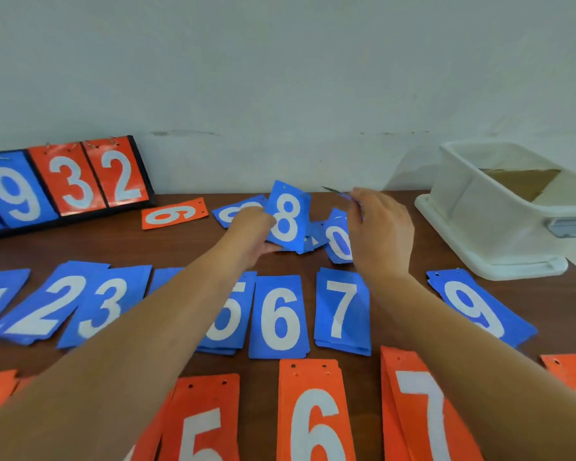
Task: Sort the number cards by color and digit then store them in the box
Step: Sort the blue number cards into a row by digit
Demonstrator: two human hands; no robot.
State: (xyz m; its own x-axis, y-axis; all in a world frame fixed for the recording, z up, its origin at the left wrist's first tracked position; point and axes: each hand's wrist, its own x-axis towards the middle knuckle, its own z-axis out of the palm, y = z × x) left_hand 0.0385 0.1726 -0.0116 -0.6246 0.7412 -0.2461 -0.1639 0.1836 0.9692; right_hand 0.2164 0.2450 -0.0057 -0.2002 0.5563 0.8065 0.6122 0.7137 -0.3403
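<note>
Fingers: left hand grips flat blue 8 card; right hand pinches thin card.

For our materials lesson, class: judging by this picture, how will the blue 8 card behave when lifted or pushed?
Probably stiffish: the blue 8 card stands flat, held at one edge by the left hand. Likely light, being thin. It may slide easily on the smooth table.

left hand: bare | left forearm: bare, uncovered down to the picture's lower edge | right hand: bare | right forearm: bare, uncovered to the lower right edge | clothing: out of view
</note>
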